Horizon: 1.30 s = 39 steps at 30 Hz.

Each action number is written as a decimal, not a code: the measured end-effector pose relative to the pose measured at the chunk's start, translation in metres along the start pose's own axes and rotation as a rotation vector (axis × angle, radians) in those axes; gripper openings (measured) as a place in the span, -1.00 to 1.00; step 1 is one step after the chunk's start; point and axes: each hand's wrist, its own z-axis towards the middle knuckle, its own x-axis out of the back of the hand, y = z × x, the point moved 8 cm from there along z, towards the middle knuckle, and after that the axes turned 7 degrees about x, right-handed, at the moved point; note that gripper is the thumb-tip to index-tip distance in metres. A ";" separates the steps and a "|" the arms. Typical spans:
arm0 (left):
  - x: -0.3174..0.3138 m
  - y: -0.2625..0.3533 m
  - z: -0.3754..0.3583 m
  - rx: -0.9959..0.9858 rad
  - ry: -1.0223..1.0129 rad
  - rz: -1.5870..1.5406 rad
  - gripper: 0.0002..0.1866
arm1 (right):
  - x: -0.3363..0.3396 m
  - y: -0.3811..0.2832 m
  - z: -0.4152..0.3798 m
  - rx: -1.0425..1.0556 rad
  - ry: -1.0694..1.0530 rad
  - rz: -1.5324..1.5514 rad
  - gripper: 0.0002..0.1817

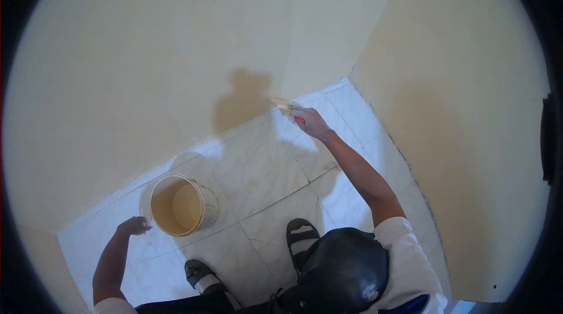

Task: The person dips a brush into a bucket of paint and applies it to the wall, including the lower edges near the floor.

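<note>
My right hand is closed round a paintbrush, with a bit of red showing between the fingers. The pale brush head points left and lies at the foot of the cream wall, close to where it meets the floor. On the tiles at lower left stands an off-white bucket, its inside coated beige; how much paint it holds is hard to tell. Beside the bucket's left rim is my left hand, fingers curled. What it grips, if anything, cannot be made out.
White marbled floor tiles carry some beige smears. A second wall rises on the right and meets the first at a corner. My sandalled feet are below the bucket and near my dark-clad knee.
</note>
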 end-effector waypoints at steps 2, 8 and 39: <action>0.008 0.000 -0.004 0.035 -0.021 -0.113 -0.52 | 0.007 -0.009 -0.006 0.057 0.201 0.070 -0.91; 0.007 0.005 -0.009 0.100 -0.040 -0.049 -0.54 | -0.018 0.029 -0.046 -0.426 0.784 0.623 -0.91; 0.006 0.030 0.012 -0.033 -0.046 -0.054 -0.68 | 0.165 -0.088 0.051 0.092 1.267 1.268 -0.84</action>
